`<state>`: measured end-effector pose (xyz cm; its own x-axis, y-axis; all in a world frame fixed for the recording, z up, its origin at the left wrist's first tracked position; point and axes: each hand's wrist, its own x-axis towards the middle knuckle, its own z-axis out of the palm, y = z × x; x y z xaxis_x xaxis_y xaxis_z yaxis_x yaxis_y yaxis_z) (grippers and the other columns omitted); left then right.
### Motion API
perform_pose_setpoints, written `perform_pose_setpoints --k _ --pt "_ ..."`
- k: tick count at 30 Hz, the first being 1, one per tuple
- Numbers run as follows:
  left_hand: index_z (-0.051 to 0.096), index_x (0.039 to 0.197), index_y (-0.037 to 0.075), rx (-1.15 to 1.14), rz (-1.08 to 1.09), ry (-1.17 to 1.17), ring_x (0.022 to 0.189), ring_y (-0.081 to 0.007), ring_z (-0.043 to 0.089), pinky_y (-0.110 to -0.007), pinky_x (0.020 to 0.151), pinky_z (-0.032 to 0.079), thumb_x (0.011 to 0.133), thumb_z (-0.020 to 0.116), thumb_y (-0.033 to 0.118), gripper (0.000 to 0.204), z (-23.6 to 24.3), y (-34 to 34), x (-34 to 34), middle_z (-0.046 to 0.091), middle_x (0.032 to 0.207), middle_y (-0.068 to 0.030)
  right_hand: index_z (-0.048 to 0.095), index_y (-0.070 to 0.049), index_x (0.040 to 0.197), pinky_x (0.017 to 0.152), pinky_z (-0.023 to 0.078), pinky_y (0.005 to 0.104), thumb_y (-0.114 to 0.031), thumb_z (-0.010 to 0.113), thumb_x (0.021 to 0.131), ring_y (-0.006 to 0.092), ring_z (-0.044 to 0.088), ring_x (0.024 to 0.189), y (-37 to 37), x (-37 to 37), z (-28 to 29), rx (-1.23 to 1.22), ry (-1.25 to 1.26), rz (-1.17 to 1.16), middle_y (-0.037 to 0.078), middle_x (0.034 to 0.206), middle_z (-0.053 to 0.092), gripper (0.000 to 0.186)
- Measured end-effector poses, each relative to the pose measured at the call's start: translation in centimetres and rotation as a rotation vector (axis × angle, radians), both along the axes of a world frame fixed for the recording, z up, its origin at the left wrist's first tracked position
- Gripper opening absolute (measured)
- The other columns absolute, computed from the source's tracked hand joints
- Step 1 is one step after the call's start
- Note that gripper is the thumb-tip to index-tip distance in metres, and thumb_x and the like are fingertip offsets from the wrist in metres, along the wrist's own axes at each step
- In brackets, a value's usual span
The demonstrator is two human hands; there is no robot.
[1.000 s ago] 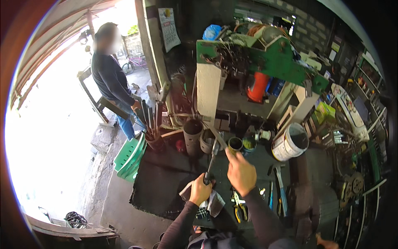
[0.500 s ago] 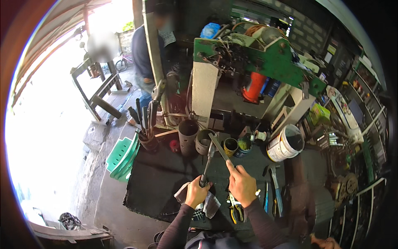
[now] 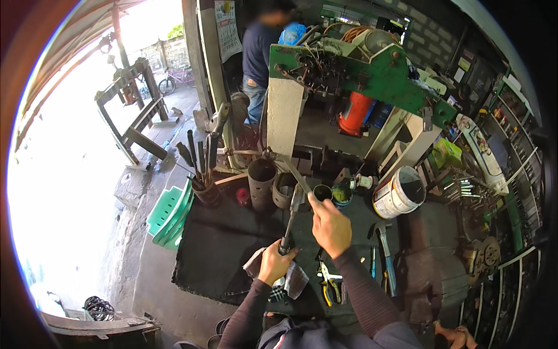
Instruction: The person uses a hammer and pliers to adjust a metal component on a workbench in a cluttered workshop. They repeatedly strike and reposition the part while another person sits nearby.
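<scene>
Your left hand (image 3: 274, 263) has its fingers curled tightly around the dark handle of a long-shafted metal tool (image 3: 290, 224), which slants up and away from you over the dark bench mat (image 3: 212, 247). Your right hand (image 3: 331, 227) is closed firmly on the near end of a flat metal bar (image 3: 298, 175), its far end angling up and leftward past the tool's tip; you cannot tell from here whether the two touch. Below your left hand lies a crumpled checked cloth (image 3: 297, 282). Beyond the tool stand a tall metal cylinder (image 3: 261, 190) and, just beside it, a shorter perforated cylinder (image 3: 282, 198). Near your right forearm lie yellow-handled pliers (image 3: 327, 292), a slim blue tool (image 3: 373, 263) and a blue-handled hammer (image 3: 387, 267). A white bucket (image 3: 390, 199) leans farther right, while a co-worker in a dark top (image 3: 256, 55) stands behind the green metal frame (image 3: 383, 78).
</scene>
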<state>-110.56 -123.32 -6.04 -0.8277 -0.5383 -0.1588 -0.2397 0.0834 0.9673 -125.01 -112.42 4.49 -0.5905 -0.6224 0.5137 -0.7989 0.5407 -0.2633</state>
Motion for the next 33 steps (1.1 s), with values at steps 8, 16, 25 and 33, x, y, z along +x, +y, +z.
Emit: perform_pose_setpoints --k 8,16,25,33 --pt "0.06 0.083 0.003 0.07 0.004 0.107 0.056 -0.0085 0.051 -0.03 0.053 0.042 0.087 0.082 0.016 0.026 -1.5 0.4 -0.2 0.055 0.063 0.0009 0.067 -0.018 0.137 0.067 0.056 0.0453 -0.01 0.065 0.093 0.0359 0.068 0.081 0.4 -0.2 -1.0 0.013 -0.091 -0.029 0.01 0.097 0.065 0.045" --pt "0.067 0.096 -0.001 -0.122 0.079 0.045 0.066 -0.0232 0.061 -0.039 0.067 0.05 0.087 0.081 0.021 0.027 -0.4 0.2 0.1 0.064 0.071 -0.0127 0.068 -0.018 0.139 0.062 0.053 0.0427 -0.001 0.067 0.089 0.0314 0.063 0.068 4.3 3.4 1.2 -0.157 -0.162 0.018 0.008 0.084 0.058 0.052" --pt "0.067 0.101 -0.001 -0.248 0.214 0.035 0.069 -0.0371 0.068 -0.043 0.064 0.05 0.089 0.081 0.026 0.033 -3.9 1.5 -0.9 0.068 0.076 -0.0214 0.065 -0.018 0.141 0.064 0.056 0.0461 -0.007 0.067 0.09 0.0349 0.067 0.077 1.8 3.0 0.0 0.002 -0.154 -0.049 0.01 0.089 0.061 0.053" --pt "0.067 0.103 -0.001 -0.297 0.267 0.083 0.067 -0.0368 0.068 -0.043 0.063 0.05 0.09 0.081 0.026 0.032 -6.4 2.0 -0.5 0.068 0.075 -0.0213 0.068 -0.014 0.136 0.067 0.054 0.0492 -0.008 0.064 0.093 0.0387 0.066 0.078 0.2 2.0 -0.9 -0.011 -0.186 0.018 0.015 0.089 0.064 0.043"
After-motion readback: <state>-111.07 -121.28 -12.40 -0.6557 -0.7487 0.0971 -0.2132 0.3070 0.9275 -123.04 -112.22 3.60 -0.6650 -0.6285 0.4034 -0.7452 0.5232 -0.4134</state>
